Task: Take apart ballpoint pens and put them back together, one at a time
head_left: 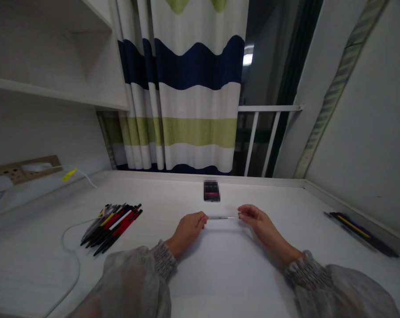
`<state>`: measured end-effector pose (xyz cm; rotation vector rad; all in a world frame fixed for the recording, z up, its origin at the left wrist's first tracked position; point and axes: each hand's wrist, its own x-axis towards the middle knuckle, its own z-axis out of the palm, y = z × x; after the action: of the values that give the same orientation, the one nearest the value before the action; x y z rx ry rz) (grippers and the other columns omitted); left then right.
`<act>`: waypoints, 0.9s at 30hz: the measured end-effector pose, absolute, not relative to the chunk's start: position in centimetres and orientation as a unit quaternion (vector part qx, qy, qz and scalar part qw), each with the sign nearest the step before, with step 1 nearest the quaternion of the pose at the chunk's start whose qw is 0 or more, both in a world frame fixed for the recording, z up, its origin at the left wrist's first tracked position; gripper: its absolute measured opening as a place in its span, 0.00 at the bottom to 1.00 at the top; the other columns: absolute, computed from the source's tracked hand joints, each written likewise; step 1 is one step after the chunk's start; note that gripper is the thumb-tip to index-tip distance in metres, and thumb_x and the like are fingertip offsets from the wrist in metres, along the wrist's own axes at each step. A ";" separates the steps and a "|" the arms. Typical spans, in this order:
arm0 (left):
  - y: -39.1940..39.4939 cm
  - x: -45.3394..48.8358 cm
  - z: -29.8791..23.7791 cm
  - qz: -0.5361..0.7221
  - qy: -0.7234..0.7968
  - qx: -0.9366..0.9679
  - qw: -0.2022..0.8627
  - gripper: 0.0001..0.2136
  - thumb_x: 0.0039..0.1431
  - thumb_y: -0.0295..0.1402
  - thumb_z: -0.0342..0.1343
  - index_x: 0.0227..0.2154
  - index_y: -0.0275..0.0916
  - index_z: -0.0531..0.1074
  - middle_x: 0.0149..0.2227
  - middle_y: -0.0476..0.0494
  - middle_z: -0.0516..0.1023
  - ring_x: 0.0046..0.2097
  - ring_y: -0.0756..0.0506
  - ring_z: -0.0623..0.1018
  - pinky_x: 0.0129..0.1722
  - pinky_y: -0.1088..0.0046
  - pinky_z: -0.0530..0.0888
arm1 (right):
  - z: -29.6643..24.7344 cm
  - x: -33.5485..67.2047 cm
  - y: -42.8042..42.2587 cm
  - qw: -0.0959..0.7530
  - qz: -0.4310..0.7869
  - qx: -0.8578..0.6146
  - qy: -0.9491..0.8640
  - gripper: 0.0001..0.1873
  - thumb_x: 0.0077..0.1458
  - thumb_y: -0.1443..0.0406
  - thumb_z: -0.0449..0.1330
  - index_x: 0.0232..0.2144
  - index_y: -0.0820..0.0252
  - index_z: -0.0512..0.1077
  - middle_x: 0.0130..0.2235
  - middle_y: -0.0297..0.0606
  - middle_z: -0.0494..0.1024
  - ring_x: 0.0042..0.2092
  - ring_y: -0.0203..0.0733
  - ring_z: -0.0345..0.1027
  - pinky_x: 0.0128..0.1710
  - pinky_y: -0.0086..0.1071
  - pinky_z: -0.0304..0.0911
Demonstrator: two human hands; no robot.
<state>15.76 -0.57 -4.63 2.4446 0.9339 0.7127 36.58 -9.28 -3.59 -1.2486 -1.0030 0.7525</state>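
A thin, pale pen refill with a short dark stretch in its middle is held level above the white table. My left hand pinches its left end, fingers curled closed. At the other end, the thumb and fingertips of my right hand close on the tip, while some of its fingers lie slightly raised. Just beyond the refill lies a dark phone-like rectangle with a pink band, its surface blurred.
A pile of pens in black, red and other colours lies at left beside a white cable. Several dark pens lie along the right wall edge. A power strip is at far left, a striped curtain behind.
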 end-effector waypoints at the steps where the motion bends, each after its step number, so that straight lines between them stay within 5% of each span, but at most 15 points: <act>1: -0.6 15.7 -4.6 0.258 0.334 0.881 0.213 0.14 0.58 0.36 0.38 0.25 0.38 0.67 0.22 0.50 0.70 0.26 0.50 0.69 0.27 0.76 0.62 | -3.6 36.6 -9.3 0.629 0.341 -0.553 -0.427 0.16 0.33 0.56 0.64 0.26 0.58 0.70 0.29 0.34 0.72 0.30 0.36 0.64 0.28 0.29 0.59; 6: -0.8 15.7 -4.3 0.257 0.334 0.882 0.210 0.13 0.57 0.34 0.39 0.25 0.38 0.66 0.24 0.50 0.71 0.27 0.50 0.69 0.28 0.76 0.63 | -3.9 37.0 -9.1 0.549 0.407 -0.596 -0.423 0.18 0.35 0.52 0.62 0.18 0.62 0.68 0.17 0.32 0.68 0.17 0.30 0.56 0.19 0.28 0.51; 10: -0.9 15.7 -4.2 0.256 0.346 0.878 0.210 0.14 0.58 0.35 0.38 0.25 0.38 0.66 0.24 0.50 0.71 0.27 0.50 0.69 0.28 0.76 0.63 | -3.7 37.1 -9.2 0.601 0.373 -0.557 -0.435 0.14 0.29 0.61 0.67 0.21 0.61 0.70 0.21 0.31 0.69 0.24 0.32 0.61 0.25 0.27 0.57; 14: -0.8 15.7 -4.4 0.270 0.350 0.870 0.218 0.15 0.58 0.36 0.38 0.24 0.38 0.66 0.23 0.49 0.70 0.27 0.49 0.69 0.27 0.76 0.63 | -3.2 36.7 -9.6 0.601 0.432 -0.546 -0.393 0.16 0.37 0.57 0.64 0.29 0.59 0.70 0.27 0.34 0.73 0.27 0.34 0.66 0.25 0.28 0.60; 18: -0.7 15.7 -4.5 0.281 0.344 0.869 0.217 0.15 0.58 0.37 0.38 0.24 0.38 0.66 0.23 0.49 0.71 0.27 0.49 0.69 0.27 0.76 0.63 | -3.3 36.7 -9.6 0.555 0.479 -0.560 -0.387 0.14 0.39 0.56 0.62 0.21 0.61 0.67 0.19 0.34 0.71 0.18 0.31 0.61 0.17 0.26 0.55; 22: -0.8 15.7 -4.4 0.284 0.347 0.867 0.220 0.15 0.58 0.37 0.38 0.24 0.38 0.66 0.23 0.50 0.70 0.27 0.49 0.70 0.28 0.76 0.63 | -3.1 37.4 -9.6 0.603 0.432 -0.538 -0.399 0.11 0.29 0.67 0.67 0.19 0.62 0.69 0.21 0.31 0.71 0.23 0.30 0.63 0.24 0.25 0.59; 27: -0.7 15.7 -4.5 0.289 0.350 0.862 0.226 0.15 0.58 0.37 0.38 0.22 0.38 0.65 0.22 0.50 0.69 0.26 0.49 0.69 0.27 0.76 0.62 | -2.8 37.4 -9.7 0.613 0.451 -0.527 -0.378 0.11 0.34 0.66 0.65 0.26 0.59 0.71 0.27 0.32 0.72 0.29 0.33 0.65 0.29 0.28 0.62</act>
<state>15.71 -0.72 -4.49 2.3759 0.9652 0.7966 37.36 -9.74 -2.83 -1.2145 -0.8718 1.0405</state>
